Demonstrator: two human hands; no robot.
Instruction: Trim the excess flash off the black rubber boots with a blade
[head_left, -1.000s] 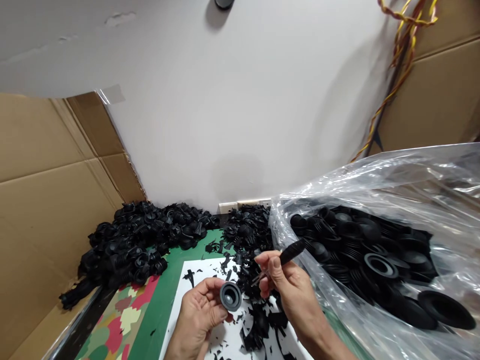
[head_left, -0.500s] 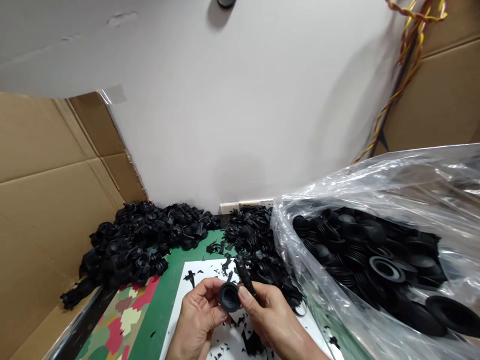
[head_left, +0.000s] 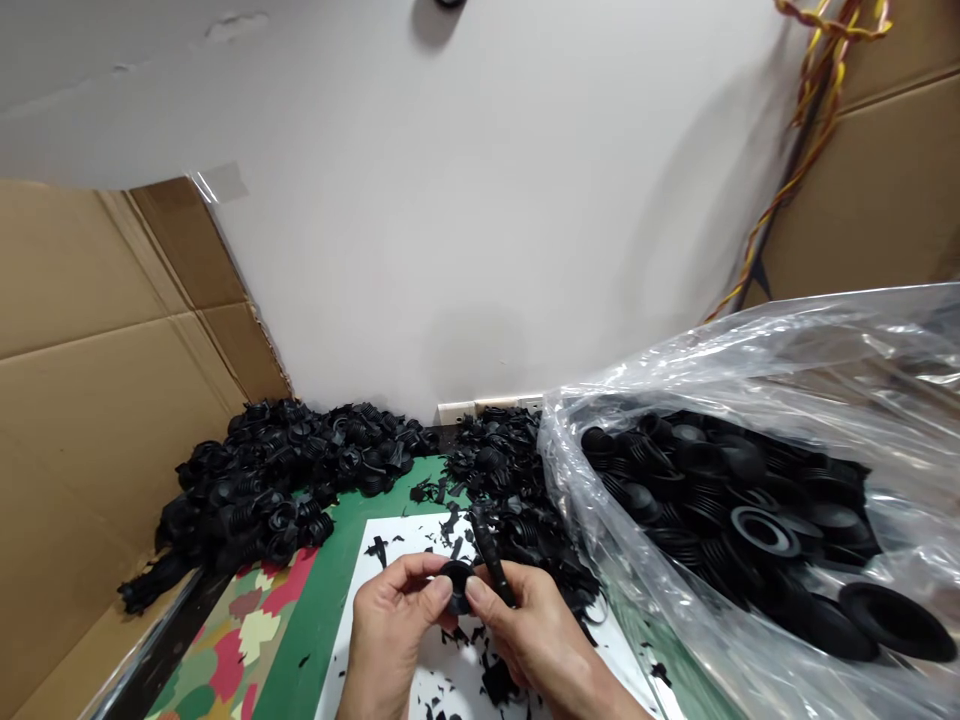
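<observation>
A small round black rubber boot [head_left: 458, 588] with a flared rim is held over the white sheet [head_left: 346, 655]. My left hand [head_left: 391, 630] pinches it from the left, thumb on the rim. My right hand [head_left: 536, 625] presses its thumb on the right side of the boot. A slim black pen-like tool [head_left: 487, 545] is also gripped in my right hand, slanting up and away from the fingers; its working tip cannot be made out. Black rubber scraps [head_left: 499, 680] lie on the sheet beneath both hands.
Heaps of black ribbed rubber pieces [head_left: 285, 480] lie at the left back. A pile of scraps [head_left: 499, 455] stands behind my hands. On the right, a clear plastic bag [head_left: 577, 500] holds more rubber boots [head_left: 697, 500]. Cardboard [head_left: 112, 400] borders the left; a white wall [head_left: 480, 220] rises behind.
Both hands have tilted the boot, so its open face shows flatter than before. My left thumb has moved up onto the rim. The camera view has shifted slightly.
</observation>
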